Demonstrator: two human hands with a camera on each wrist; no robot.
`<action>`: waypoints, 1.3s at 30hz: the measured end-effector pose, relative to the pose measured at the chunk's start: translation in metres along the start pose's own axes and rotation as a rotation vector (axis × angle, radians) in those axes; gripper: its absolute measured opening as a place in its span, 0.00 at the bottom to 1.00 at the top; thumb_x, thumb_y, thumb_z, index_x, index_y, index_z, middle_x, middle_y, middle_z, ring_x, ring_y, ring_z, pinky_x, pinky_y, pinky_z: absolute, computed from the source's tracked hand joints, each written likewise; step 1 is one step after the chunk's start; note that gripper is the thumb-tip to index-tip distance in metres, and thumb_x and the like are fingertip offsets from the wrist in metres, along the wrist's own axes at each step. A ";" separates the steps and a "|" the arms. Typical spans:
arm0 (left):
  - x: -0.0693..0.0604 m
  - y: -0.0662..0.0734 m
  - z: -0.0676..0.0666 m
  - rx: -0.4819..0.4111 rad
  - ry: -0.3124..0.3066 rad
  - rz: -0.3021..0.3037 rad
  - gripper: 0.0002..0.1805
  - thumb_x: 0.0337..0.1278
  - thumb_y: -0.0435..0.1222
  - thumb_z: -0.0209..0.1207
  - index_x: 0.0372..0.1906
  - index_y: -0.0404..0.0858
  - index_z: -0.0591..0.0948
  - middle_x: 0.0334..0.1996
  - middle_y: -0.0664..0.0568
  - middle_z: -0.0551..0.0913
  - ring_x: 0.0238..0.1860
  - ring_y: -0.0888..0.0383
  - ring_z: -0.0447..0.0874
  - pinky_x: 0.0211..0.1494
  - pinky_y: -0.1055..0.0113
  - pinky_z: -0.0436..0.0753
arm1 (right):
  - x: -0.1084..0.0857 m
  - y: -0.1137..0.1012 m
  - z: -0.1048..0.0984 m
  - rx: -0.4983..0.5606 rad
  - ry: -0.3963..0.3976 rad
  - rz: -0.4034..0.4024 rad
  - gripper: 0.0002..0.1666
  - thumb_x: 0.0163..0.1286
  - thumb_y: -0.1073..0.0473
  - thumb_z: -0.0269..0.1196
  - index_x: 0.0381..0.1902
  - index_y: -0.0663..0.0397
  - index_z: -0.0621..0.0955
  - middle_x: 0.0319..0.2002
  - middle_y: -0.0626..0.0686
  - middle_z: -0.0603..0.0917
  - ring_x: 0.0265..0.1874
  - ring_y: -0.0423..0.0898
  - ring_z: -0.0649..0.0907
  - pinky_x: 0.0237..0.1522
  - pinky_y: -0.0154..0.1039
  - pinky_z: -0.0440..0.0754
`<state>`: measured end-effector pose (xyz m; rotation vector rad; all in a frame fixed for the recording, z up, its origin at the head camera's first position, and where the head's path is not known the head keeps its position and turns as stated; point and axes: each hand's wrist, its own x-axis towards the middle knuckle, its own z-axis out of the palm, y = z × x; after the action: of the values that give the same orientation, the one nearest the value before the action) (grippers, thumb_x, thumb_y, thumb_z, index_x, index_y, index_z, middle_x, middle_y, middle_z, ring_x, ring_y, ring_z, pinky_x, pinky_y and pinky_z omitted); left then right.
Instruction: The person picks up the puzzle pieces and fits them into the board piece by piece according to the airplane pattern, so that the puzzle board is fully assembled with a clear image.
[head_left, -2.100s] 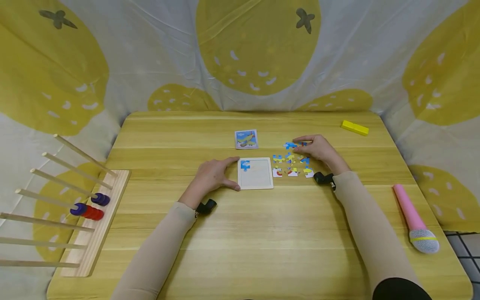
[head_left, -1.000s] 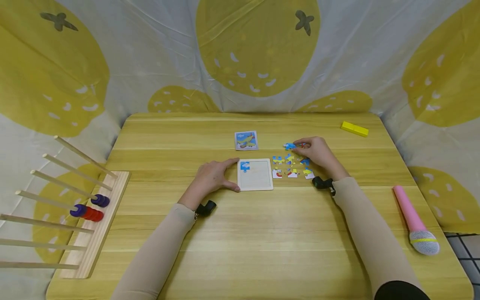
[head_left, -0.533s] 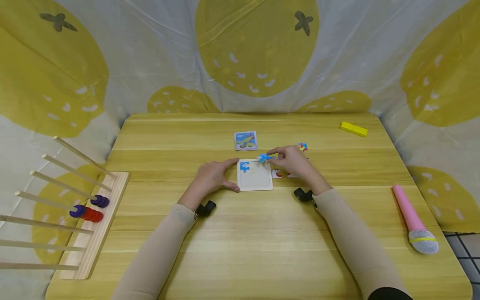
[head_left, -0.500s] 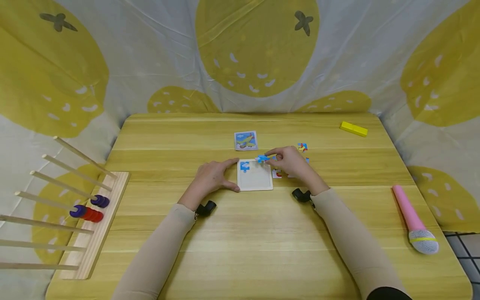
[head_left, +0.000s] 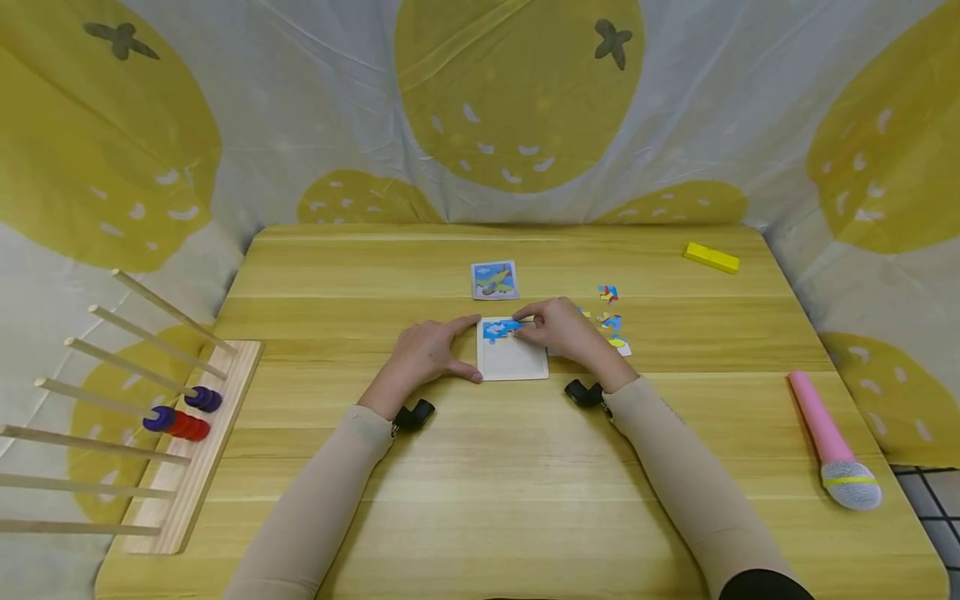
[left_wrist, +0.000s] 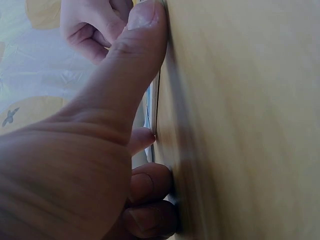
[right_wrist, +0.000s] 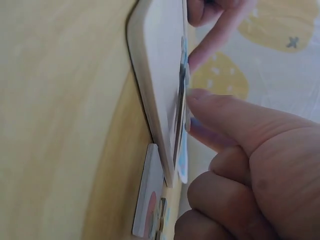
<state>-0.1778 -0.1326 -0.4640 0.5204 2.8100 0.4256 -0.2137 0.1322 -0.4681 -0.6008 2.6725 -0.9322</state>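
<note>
A square white puzzle tray (head_left: 513,362) lies in the middle of the table. My left hand (head_left: 420,350) steadies its left side, index finger at the far corner and thumb (left_wrist: 142,30) at the near one, spread apart. Along the tray's far edge, my right hand (head_left: 566,333) pinches a blue puzzle piece (head_left: 512,326) between thumb and index finger. That piece is right beside a blue-and-white corner piece (head_left: 491,331) in the tray. Right of the tray lie several loose puzzle pieces (head_left: 611,322), partly hidden by my right hand; the right wrist view shows one white piece (right_wrist: 150,195) close to the tray.
Behind the tray lies a picture card (head_left: 495,280) with a yellow airplane. A wooden peg rack (head_left: 202,467) with blue and red rings (head_left: 183,425) stands at the left. A pink toy microphone (head_left: 821,425) lies at the right, a yellow block (head_left: 711,257) at the back right.
My right hand has taken the blue piece from the loose pieces, carried it left and lowered it into the tray beside the corner piece. My left hand has stayed on the tray.
</note>
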 end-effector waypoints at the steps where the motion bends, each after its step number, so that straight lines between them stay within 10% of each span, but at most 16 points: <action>1: 0.000 0.000 0.000 0.001 0.001 0.001 0.60 0.37 0.70 0.76 0.81 0.59 0.69 0.43 0.44 0.90 0.32 0.53 0.77 0.33 0.62 0.70 | 0.000 0.000 0.000 -0.006 -0.004 0.002 0.18 0.74 0.49 0.70 0.56 0.49 0.90 0.17 0.44 0.69 0.17 0.41 0.64 0.27 0.36 0.63; 30: 0.000 0.001 -0.002 0.009 -0.010 -0.011 0.60 0.39 0.70 0.76 0.82 0.58 0.68 0.53 0.42 0.90 0.36 0.51 0.82 0.35 0.61 0.73 | 0.002 -0.004 0.007 -0.061 0.032 -0.007 0.13 0.75 0.50 0.70 0.53 0.43 0.92 0.16 0.46 0.71 0.17 0.40 0.66 0.25 0.36 0.63; 39: 0.000 0.003 -0.003 0.001 -0.008 -0.008 0.61 0.36 0.69 0.77 0.81 0.58 0.69 0.56 0.41 0.90 0.36 0.51 0.80 0.34 0.62 0.71 | -0.018 0.043 -0.057 0.257 0.118 0.160 0.29 0.72 0.47 0.73 0.68 0.41 0.84 0.16 0.42 0.62 0.15 0.41 0.59 0.21 0.36 0.60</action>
<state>-0.1774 -0.1307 -0.4604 0.5094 2.8041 0.4197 -0.2310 0.2018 -0.4506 -0.2789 2.5926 -1.2710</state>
